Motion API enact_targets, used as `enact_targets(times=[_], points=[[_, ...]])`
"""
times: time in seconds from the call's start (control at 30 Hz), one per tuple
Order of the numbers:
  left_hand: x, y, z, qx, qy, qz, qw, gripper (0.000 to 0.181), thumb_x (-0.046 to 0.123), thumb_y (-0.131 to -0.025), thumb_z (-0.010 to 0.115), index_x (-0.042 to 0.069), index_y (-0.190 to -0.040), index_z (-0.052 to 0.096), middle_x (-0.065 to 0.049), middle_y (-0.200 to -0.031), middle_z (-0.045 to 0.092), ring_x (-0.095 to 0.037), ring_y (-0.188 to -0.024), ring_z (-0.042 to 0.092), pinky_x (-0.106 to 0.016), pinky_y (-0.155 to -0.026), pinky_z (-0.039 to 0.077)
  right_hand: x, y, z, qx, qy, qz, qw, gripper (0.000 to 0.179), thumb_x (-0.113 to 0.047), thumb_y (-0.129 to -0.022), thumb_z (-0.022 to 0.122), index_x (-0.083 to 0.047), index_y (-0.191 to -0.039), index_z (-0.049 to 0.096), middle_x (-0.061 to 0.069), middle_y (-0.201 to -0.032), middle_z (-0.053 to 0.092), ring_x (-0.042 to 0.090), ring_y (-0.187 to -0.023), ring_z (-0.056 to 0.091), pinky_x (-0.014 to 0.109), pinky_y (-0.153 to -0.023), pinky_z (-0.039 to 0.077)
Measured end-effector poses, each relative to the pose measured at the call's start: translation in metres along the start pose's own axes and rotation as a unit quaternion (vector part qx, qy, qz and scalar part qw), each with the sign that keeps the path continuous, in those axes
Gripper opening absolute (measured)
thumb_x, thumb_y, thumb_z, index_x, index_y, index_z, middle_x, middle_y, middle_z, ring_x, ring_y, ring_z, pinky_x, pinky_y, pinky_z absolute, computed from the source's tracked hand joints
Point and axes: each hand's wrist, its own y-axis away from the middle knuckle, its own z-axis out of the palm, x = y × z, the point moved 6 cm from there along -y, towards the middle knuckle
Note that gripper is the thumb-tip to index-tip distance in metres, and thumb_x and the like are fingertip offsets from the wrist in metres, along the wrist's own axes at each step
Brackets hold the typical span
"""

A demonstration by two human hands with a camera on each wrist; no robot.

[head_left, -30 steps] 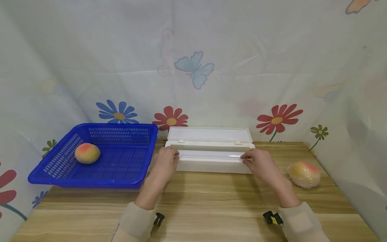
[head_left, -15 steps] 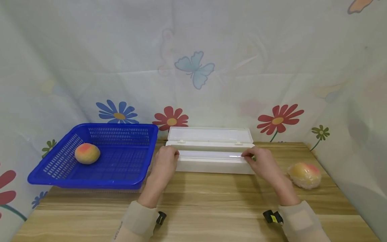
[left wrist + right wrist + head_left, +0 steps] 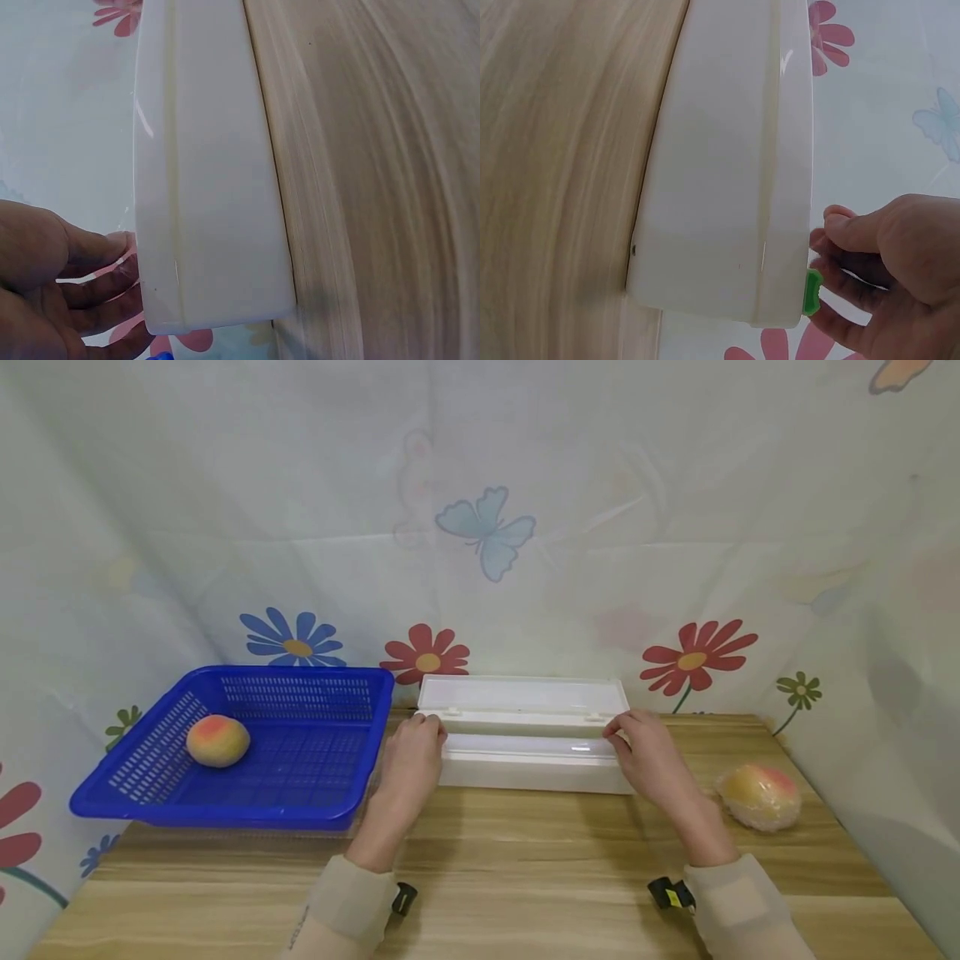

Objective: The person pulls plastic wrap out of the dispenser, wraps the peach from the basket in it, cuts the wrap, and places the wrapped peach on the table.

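Note:
A long white cling film dispenser stands on the table with its lid tipped back. Clear cling film shines along its top. At the left end, my left hand pinches the film's edge between thumb and fingers. My right hand pinches the other corner at the right end, thumb against forefinger. The film is so clear that its edge is hard to make out. A green cutter slider sticks out by the right fingers in the right wrist view.
To the left, a blue plastic basket holds a peach. On the right of the wooden table lies another peach wrapped in film. A flower-patterned curtain hangs behind.
Both hands have risen slightly and shifted back toward the lid at the dispenser's ends. The dispenser, basket and peaches stay in place.

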Motion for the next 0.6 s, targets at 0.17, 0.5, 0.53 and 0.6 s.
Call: enact_targets(times=[0.17,0.5,0.53,0.6], points=[[-0.0002,-0.0031,0.0001,0.007,0.015,-0.012,0.9998,0.009,0.008,-0.097,0.071,0.004,-0.090,0.069,-0.011,-0.090,0.063,-0.034,-0.086,0.066,-0.049,-0.070,0.055,0.0026,-0.0008,0.0002,0.010,-0.001,0.008,0.9999,0.007,0.010,-0.092,0.068,0.004,-0.096,0.069,0.016,-0.091,0.066,0.032,-0.083,0.061,0.048,-0.076,0.055],[0.0018,-0.0062,0.0002,0.021,0.066,0.004,0.9976,0.007,0.000,-0.099,0.064,0.000,-0.093,0.065,-0.013,-0.089,0.064,-0.034,-0.082,0.066,-0.047,-0.072,0.055,-0.0008,-0.0007,-0.0049,0.069,0.005,-0.007,0.9975,0.010,0.011,-0.091,0.070,0.003,-0.097,0.071,0.017,-0.093,0.070,0.032,-0.084,0.063,0.049,-0.077,0.055],[0.0014,-0.0067,0.0005,0.022,0.072,0.003,0.9972,0.006,0.000,-0.099,0.064,0.000,-0.093,0.064,-0.013,-0.090,0.063,-0.034,-0.082,0.066,-0.047,-0.073,0.055,-0.0012,-0.0009,-0.0053,0.072,0.007,-0.008,0.9973,0.010,0.011,-0.091,0.070,0.003,-0.097,0.071,0.017,-0.094,0.071,0.033,-0.085,0.063,0.049,-0.077,0.055],[0.0008,-0.0076,0.0005,0.025,0.079,0.001,0.9966,0.006,-0.001,-0.099,0.063,0.000,-0.093,0.064,-0.013,-0.090,0.063,-0.034,-0.083,0.065,-0.046,-0.074,0.055,-0.0020,-0.0011,-0.0065,0.076,0.005,-0.011,0.9970,0.010,0.011,-0.091,0.070,0.003,-0.097,0.071,0.018,-0.094,0.070,0.033,-0.085,0.064,0.049,-0.076,0.055]])
